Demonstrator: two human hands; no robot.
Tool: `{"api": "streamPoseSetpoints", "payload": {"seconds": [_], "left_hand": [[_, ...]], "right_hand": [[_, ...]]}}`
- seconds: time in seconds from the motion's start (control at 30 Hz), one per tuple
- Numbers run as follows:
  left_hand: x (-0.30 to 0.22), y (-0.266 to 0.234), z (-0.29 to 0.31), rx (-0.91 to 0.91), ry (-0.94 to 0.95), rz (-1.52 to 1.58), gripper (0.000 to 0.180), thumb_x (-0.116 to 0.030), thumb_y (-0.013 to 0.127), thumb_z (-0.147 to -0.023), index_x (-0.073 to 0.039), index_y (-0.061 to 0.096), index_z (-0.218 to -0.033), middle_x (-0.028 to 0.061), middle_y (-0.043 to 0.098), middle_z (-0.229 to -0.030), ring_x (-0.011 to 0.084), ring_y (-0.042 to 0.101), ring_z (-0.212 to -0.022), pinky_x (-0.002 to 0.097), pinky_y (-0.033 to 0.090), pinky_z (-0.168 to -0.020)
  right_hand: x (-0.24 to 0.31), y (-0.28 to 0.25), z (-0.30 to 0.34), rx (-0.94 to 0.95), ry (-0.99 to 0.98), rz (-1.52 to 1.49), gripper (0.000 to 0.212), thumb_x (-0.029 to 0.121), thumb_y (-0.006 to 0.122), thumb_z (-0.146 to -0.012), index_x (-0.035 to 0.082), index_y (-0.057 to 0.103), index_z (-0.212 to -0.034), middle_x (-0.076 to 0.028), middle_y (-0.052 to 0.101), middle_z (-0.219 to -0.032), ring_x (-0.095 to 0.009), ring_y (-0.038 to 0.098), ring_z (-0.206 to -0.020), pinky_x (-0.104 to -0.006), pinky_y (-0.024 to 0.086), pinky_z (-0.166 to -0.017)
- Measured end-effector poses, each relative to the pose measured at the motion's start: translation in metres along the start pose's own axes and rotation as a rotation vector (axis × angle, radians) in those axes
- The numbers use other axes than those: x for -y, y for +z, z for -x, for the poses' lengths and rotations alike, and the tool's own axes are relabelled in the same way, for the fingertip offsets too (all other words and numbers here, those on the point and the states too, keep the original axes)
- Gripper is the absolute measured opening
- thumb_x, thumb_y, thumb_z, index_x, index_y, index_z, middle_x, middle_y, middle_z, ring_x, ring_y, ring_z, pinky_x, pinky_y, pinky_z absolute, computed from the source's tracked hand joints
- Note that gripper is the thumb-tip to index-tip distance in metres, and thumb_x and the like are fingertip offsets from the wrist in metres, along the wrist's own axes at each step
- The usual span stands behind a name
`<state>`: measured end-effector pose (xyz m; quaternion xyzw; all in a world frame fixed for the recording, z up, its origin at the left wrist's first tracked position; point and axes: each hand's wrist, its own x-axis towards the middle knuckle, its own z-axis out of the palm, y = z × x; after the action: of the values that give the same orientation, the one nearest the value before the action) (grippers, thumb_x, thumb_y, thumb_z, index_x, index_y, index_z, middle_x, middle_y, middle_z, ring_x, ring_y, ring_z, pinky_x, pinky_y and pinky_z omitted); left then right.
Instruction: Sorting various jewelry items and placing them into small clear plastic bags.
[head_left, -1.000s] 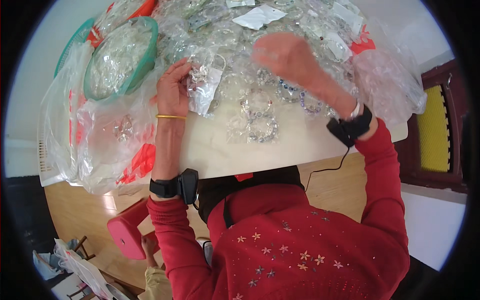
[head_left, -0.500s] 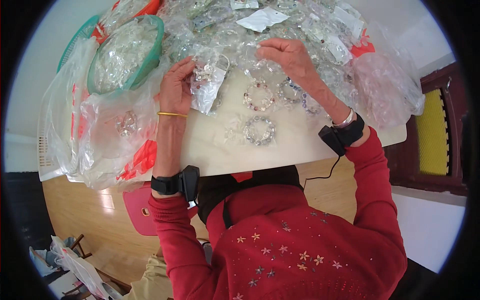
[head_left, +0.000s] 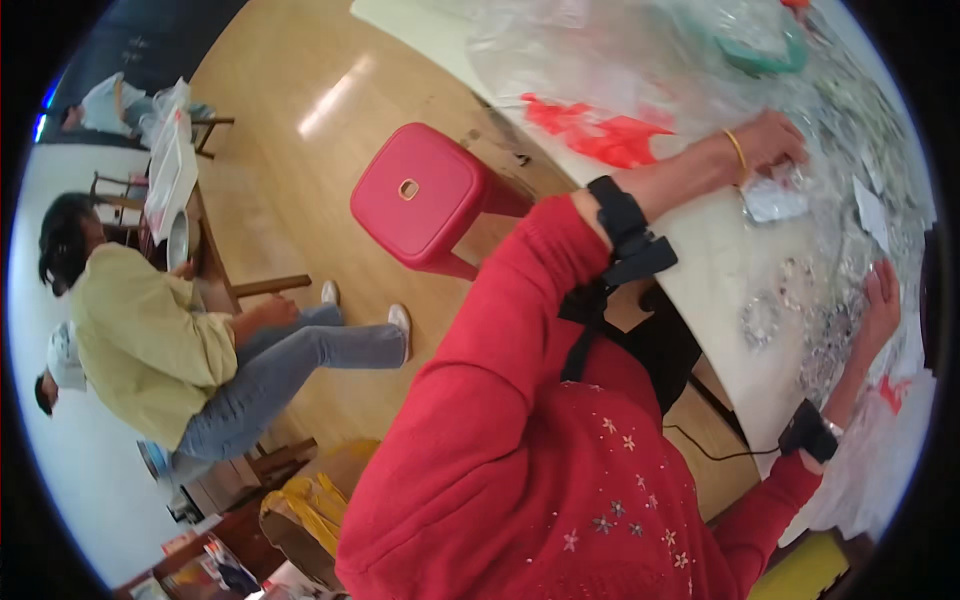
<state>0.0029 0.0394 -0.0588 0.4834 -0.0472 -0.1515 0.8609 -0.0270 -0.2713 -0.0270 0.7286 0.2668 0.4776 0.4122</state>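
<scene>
My left hand [head_left: 768, 146] is closed at the edge of a heap of clear packets [head_left: 840, 110], on a small clear plastic packet with a white label [head_left: 776, 203]. My right hand [head_left: 880, 305] lies farther right, at the edge of the heap beside beaded bracelets; blur hides what its fingers do. Nearest the table's front edge is a pale grey beaded bracelet [head_left: 760, 320] in clear wrap. A bracelet with dark red beads [head_left: 797, 274] lies beyond it, and a bluish one [head_left: 836, 326] sits close to my right hand.
A green basket [head_left: 765, 62] and a plastic bag with red print [head_left: 610, 135] rest on the white table [head_left: 720, 240]. Beside the table stands a red stool [head_left: 415, 195]. A person in a yellow-green shirt [head_left: 150, 335] sits at the left.
The view has swung far to the left, showing the stool and the seated person. The left hand stays at the labelled packet; the right hand has come down beside the bracelets.
</scene>
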Motion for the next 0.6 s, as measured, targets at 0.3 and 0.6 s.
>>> {"api": "streamPoseSetpoints", "payload": {"seconds": [0.3, 0.6], "left_hand": [[-0.003, 0.010, 0.016, 0.038, 0.050, 0.047, 0.046, -0.006, 0.069, -0.071, 0.007, 0.052, -0.111, 0.0085, 0.057, -0.085, 0.0178, 0.058, -0.069, 0.0317, 0.050, -0.059], [-0.023, 0.021, 0.024, 0.122, 0.026, 0.003, 0.047, -0.002, 0.060, -0.076, 0.006, 0.045, -0.120, 0.0113, 0.063, -0.097, 0.0171, 0.061, -0.080, 0.0273, 0.050, -0.068]], "right_hand": [[0.027, -0.060, -0.042, 0.279, 1.226, -1.665, 0.040, 0.017, 0.056, -0.088, 0.001, 0.050, -0.124, -0.009, 0.062, -0.109, -0.016, 0.060, -0.094, -0.0271, 0.046, -0.082], [0.044, -0.088, -0.092, 0.494, 1.377, -2.231, 0.026, 0.017, 0.051, -0.089, -0.001, 0.058, -0.107, -0.010, 0.063, -0.087, -0.018, 0.063, -0.076, -0.0278, 0.051, -0.068]]}}
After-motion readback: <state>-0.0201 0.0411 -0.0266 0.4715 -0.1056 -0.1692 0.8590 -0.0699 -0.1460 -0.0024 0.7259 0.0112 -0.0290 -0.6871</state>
